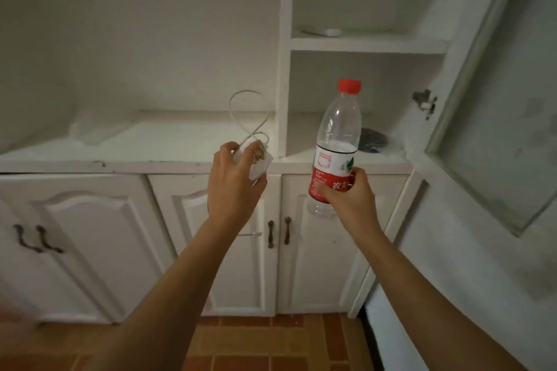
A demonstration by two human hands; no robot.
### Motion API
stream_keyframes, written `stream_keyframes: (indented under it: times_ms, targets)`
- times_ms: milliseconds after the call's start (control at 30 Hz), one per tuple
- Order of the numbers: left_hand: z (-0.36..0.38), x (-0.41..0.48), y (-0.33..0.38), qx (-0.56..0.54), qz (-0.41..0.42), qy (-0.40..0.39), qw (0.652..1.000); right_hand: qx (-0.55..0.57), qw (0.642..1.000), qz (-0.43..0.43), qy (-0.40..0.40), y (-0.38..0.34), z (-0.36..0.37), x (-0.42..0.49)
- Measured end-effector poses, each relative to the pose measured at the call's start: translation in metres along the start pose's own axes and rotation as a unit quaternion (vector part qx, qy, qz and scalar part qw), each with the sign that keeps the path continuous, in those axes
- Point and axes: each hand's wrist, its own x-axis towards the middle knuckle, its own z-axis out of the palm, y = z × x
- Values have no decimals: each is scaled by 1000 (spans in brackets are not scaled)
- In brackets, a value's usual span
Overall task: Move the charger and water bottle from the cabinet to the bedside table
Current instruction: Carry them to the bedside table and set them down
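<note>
Fingers of your left hand [233,178] curl round the charger [258,164]; your right hand [346,194] grips the water bottle [336,147], both clear of the cabinet [180,164]. Keep the bottle upright and gather the looped cable [248,113] before turning away.

Left hand [233,181] grips white charger [259,161] — right hand [346,199] grips tilted water bottle [336,147], before cabinet [180,156].

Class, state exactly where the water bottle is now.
Head view, right of centre: the right hand grips the water bottle in front of the cabinet, right of the charger in the left hand.
</note>
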Motion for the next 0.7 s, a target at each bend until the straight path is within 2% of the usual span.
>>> stream_keyframes:
  times_ms: [200, 333, 500, 700]
  targets:
    - [-50, -59, -51, 92, -88, 39, 991, 30, 993, -19, -109, 0, 58, -22]
    - [-92, -96, -80, 156, -160, 71, 972, 40, 977, -49, -202, -6, 106, -40]
    - [-153, -149, -101, 237, -247, 116, 932, 58, 937, -84, -333, -15, 171, -84]
    - [-229, -232, -103, 322, -346, 180, 863, 87, 869, -115, -473, -27, 237, -170]
